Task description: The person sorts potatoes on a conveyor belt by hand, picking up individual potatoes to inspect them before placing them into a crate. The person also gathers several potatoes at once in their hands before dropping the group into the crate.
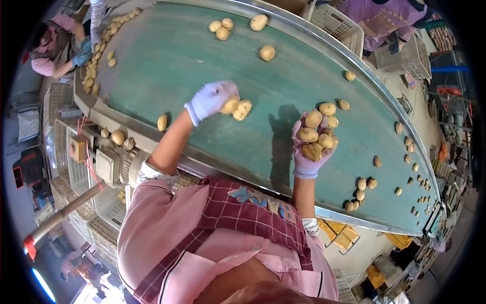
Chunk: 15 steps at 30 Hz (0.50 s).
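My left hand [213, 101], in a pale lavender glove, curls over a potato [230, 105] above the green conveyor belt [167, 66]. Right beside it is a second, blotchy potato [243, 110]. My right hand [307, 164], in the same kind of glove, is turned palm up with fingers cupped around several potatoes [308, 135]. One at the bottom of that handful, a brown, rough potato [312, 151], looks damaged. Just past the fingertips are two more potatoes, a pale potato [327, 109] and a smaller potato [343, 104].
Loose potatoes [267, 52] lie across the belt, with smaller ones [426, 186] toward its right end. A metal rail [390, 91] edges the far side. Potatoes [92, 71] pile at the left end near a co-worker [55, 45]. Another person [379, 20] stands behind plastic crates [338, 28].
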### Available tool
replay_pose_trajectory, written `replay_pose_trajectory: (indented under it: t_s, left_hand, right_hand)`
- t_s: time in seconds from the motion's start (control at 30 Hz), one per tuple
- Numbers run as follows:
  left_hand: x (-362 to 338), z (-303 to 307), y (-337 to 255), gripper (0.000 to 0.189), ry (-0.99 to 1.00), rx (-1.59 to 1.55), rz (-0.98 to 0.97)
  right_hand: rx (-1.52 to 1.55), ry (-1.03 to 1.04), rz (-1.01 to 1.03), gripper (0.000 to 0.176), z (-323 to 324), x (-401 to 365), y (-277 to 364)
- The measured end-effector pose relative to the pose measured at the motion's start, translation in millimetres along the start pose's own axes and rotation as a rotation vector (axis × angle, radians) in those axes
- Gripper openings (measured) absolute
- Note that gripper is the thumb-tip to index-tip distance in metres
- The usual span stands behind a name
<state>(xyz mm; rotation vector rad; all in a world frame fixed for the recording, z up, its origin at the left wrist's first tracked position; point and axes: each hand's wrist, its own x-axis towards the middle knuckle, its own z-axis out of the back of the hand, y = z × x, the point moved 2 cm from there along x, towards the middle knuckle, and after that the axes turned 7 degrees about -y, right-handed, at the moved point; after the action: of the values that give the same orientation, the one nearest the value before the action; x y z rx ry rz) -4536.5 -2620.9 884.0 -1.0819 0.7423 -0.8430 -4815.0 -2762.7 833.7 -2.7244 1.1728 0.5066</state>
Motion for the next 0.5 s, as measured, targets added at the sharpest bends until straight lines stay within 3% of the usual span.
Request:
replay_pose_trajectory:
  t_s: [0.03, 0.07, 0.13, 0.17, 0.23, 0.27, 0.33, 0.43, 0.47, 0.5]
  left_hand:
    - [18, 11, -6, 0.030, -0.019, 0.071, -0.075]
    - [35, 22, -2, 0.038, -0.057, 0.118, 0.053]
    - [78, 52, -13, 0.042, -0.283, 0.656, 0.230]
    - [101, 64, -6, 0.041, -0.515, 0.444, 0.153]
    - [157, 88, 18, 0.049, -0.675, 1.042, -0.360]
    - [180, 100, 56, 0.054, -0.591, 1.065, -0.260]
    - [180, 85, 60, 0.062, -0.620, 1.232, -0.272]
    - [161, 89, 55, 0.053, -0.527, 1.293, -0.252]
    - [154, 95, 47, 0.049, -0.515, 1.246, -0.401]
    - [151, 96, 40, 0.040, -0.639, 1.156, -0.536]
  right_hand:
    - [0.006, 0.002, 0.000, 0.062, -3, 7, 0]
    - [0.004, -0.001, 0.007, 0.062, -7, 11, 0]
    - [0.017, -0.006, 0.015, 0.062, -8, 6, 8]
    - [0.024, -0.009, 0.019, 0.062, -9, 3, 12]
    - [0.046, -0.001, 0.048, 0.061, -17, 10, 26]
    - [0.040, 0.014, 0.107, 0.061, -18, 8, 31]
    - [0.046, -0.027, 0.191, 0.062, -19, -2, 59]
    - [0.126, -0.020, 0.293, 0.061, -14, -21, 90]
    - [0.128, -0.036, 0.326, 0.061, -12, -27, 103]
    - [0.131, -0.037, 0.354, 0.061, -10, -30, 114]
